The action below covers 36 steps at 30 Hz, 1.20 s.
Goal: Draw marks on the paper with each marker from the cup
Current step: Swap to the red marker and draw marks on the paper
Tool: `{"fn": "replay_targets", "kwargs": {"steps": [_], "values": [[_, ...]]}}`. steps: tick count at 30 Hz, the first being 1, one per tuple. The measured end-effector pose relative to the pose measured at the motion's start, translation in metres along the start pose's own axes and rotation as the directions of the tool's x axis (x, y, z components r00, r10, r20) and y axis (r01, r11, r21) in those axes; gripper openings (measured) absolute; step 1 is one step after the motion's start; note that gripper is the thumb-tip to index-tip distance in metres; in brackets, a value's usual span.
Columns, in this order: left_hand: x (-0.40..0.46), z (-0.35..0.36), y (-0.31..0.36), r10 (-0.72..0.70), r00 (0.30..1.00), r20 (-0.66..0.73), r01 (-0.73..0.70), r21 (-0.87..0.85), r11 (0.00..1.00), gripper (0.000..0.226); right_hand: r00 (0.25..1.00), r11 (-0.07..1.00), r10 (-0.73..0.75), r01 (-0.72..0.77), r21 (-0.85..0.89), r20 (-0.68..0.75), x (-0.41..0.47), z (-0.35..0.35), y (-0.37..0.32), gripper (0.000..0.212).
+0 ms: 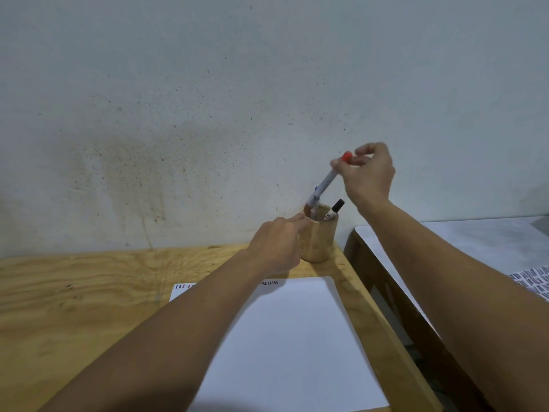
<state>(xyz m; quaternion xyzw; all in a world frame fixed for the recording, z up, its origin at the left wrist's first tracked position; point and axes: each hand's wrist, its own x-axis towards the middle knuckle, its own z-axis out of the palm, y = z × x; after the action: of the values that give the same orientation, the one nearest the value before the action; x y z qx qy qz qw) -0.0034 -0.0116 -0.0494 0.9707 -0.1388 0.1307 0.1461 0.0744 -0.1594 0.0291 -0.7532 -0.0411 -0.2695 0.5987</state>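
A wooden cup (321,242) stands at the far right corner of the plywood table. My left hand (276,245) grips its left side, fingers at the rim. My right hand (370,173) pinches the top of a red-capped marker (329,179), which slants with its lower end at the cup's mouth. A black-capped marker (335,210) leans in the cup on the right, and a blue marker tip (316,190) shows behind the red one. White paper (297,346) lies in front of the cup, with short blue, red and black marks (270,283) along its far edge.
The plywood table (89,292) meets a stained grey wall (237,99) at the back. A second table with a pale top (475,242) stands to the right across a narrow gap, carrying a sheet covered in marks (534,282).
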Motion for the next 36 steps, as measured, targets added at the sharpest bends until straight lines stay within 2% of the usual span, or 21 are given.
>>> {"fn": "replay_targets", "kwargs": {"steps": [3,6,8,10,12,14,16,19,22,25,27,29,31,33,35,36], "values": [[0.003,0.003,-0.004,-0.015,0.998,0.063,0.020,-0.088,0.996,0.055,0.988,0.968,-0.111,0.131,0.215,-0.103,0.002,-0.012,-0.030,0.036],[0.001,-0.002,-0.005,-0.075,0.996,0.043,0.084,-0.275,0.958,0.061,0.984,0.941,-0.153,0.172,0.290,-0.089,-0.002,-0.019,-0.048,0.021],[-0.002,-0.012,-0.004,-0.181,0.983,-0.042,0.145,-0.437,0.888,0.059,0.983,0.954,-0.177,0.162,0.252,0.038,-0.013,-0.023,-0.052,0.013],[-0.005,-0.028,-0.003,-0.311,0.945,-0.104,0.195,-0.587,0.786,0.053,0.954,0.982,-0.160,0.128,0.138,0.254,-0.030,-0.027,-0.050,0.020],[-0.009,-0.043,-0.004,-0.400,0.914,-0.070,0.205,-0.771,0.603,0.046,0.902,0.993,-0.107,0.118,-0.002,0.419,-0.047,-0.029,-0.044,0.023],[-0.017,-0.053,-0.007,-0.398,0.917,0.013,0.188,-0.895,0.405,0.041,0.853,0.992,-0.035,0.095,-0.089,0.521,-0.059,-0.029,-0.035,0.027],[-0.027,-0.057,-0.009,-0.339,0.939,0.060,0.183,-0.921,0.344,0.040,0.797,0.992,0.064,0.015,-0.125,0.600,-0.069,-0.029,-0.029,0.024],[-0.044,-0.051,-0.012,-0.284,0.955,0.088,0.193,-0.911,0.365,0.033,0.700,0.984,0.170,-0.079,-0.162,0.693,-0.081,-0.028,-0.023,0.011],[-0.054,-0.041,-0.019,-0.305,0.948,0.090,0.200,-0.914,0.352,0.019,0.624,0.974,0.224,-0.110,-0.200,0.749,-0.088,-0.025,-0.019,0.019],[-0.062,-0.034,-0.029,-0.329,0.938,0.105,0.245,-0.874,0.420,0.012,0.553,0.963,0.226,-0.001,-0.271,0.802,-0.092,-0.023,-0.012,0.027],[-0.065,-0.032,-0.033,-0.355,0.926,0.130,0.291,-0.845,0.448,0.013,0.569,0.964,0.168,0.076,-0.255,0.805,-0.099,-0.020,-0.010,0.029],[-0.066,-0.031,-0.035,-0.383,0.910,0.158,0.332,-0.831,0.446,0.011,0.601,0.957,0.097,0.163,-0.241,0.793,-0.108,-0.015,-0.007,0.022],[-0.065,-0.031,-0.041,-0.430,0.883,0.189,0.385,-0.814,0.435,0.010,0.616,0.899,0.014,0.337,-0.279,0.787,-0.112,-0.011,-0.002,0.016],[-0.069,-0.031,-0.053,-0.495,0.843,0.212,0.448,-0.785,0.427,0.009,0.590,0.811,-0.091,0.511,-0.284,0.802,-0.111,-0.011,0.004,0.016],[-0.073,-0.032,-0.065,-0.540,0.817,0.201,0.484,-0.748,0.454,0.009,0.575,0.800,-0.154,0.550,-0.241,0.804,-0.110,-0.016,0.010,0.021],[-0.075,-0.031,-0.070,-0.555,0.815,0.165,0.489,-0.710,0.508,0.009,0.591,0.845,-0.129,0.485,-0.223,0.796,-0.109,-0.019,0.012,0.026]]}}
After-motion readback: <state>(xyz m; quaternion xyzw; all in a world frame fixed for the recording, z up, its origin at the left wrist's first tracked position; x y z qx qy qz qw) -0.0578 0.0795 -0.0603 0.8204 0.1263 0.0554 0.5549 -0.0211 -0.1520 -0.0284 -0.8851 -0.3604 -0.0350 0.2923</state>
